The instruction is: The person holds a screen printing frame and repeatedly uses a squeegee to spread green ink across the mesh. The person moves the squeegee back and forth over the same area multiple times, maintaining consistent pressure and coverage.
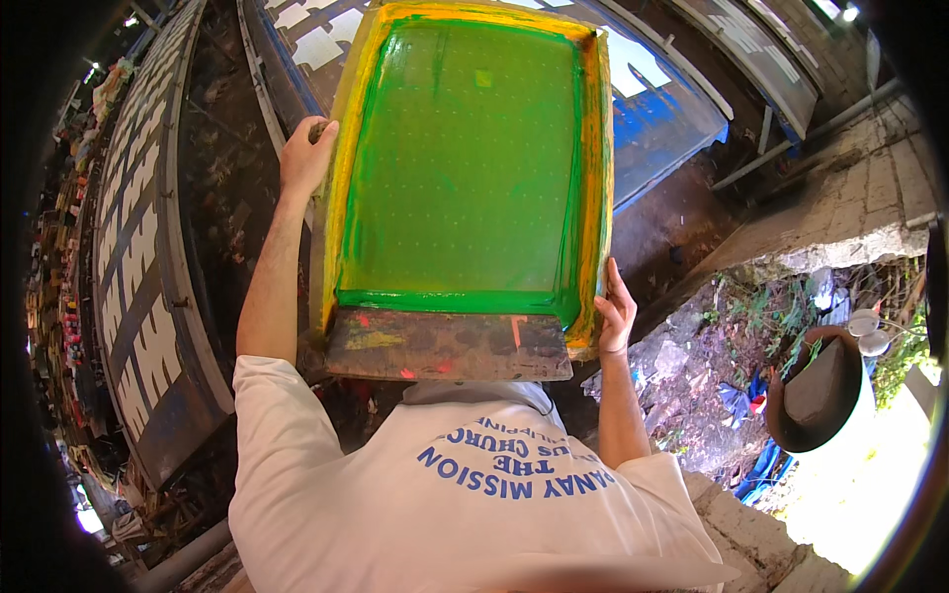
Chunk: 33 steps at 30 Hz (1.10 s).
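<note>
A screen printing frame [465,168] is in front of me, its mesh covered in green ink and its wooden sides smeared yellow and green. My left hand [306,160] is closed at the upper part of its left side, fingers curled round a dark part at the edge. My right hand [618,314] grips the lower right side, with fingers along the outer edge. Across the near end of the frame rests a wide, stained wooden squeegee [450,346], with wet green ink along its far edge. Neither hand touches the squeegee. The frame hides what is beneath it.
A long table [148,425] with rows of white cut pieces runs along the left. Beyond the frame is another table [682,128] with blue stains and white pieces. A broken concrete ledge [850,178], littered ground and a dark-mouthed container [816,385] are at right.
</note>
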Motion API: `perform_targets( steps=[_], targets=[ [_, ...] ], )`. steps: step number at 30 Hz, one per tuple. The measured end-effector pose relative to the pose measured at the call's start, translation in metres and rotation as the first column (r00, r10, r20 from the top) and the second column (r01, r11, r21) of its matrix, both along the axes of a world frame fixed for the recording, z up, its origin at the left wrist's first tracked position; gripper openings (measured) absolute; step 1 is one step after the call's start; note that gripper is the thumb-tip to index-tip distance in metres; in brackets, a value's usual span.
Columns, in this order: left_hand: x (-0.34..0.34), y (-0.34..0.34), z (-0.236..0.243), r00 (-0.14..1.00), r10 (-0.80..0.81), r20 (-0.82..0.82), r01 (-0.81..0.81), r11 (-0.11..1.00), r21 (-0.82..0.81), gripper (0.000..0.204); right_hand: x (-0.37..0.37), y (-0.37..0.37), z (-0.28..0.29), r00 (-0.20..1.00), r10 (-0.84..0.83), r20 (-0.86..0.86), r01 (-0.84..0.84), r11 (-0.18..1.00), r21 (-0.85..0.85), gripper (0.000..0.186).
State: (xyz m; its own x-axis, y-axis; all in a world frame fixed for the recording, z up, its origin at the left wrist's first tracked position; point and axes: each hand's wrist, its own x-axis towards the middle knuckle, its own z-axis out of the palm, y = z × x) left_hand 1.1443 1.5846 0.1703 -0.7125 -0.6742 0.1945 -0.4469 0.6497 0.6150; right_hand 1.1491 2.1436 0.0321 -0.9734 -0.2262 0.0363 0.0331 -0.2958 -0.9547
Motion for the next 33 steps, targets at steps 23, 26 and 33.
perform_targets(
  steps=[23, 26, 33],
  targets=[
    [-0.267, 0.112, -0.060, 0.996, -0.050, -0.080, 0.062, 0.985, 0.163, 0.050, -0.253, 0.132, -0.018, 1.000, 0.005, -0.001, -0.005, 1.000, 0.005, 0.094],
    [-0.344, 0.140, -0.067, 0.986, -0.092, -0.142, 0.109, 0.987, 0.117, 0.043, -0.310, 0.158, -0.010, 0.999, -0.029, -0.026, 0.029, 1.000, -0.005, 0.093],
    [-0.488, 0.220, -0.078, 0.976, -0.133, -0.171, 0.158, 0.977, 0.142, 0.041, -0.403, 0.232, -0.001, 0.990, -0.135, -0.046, 0.138, 0.988, 0.071, 0.092]
  ],
)
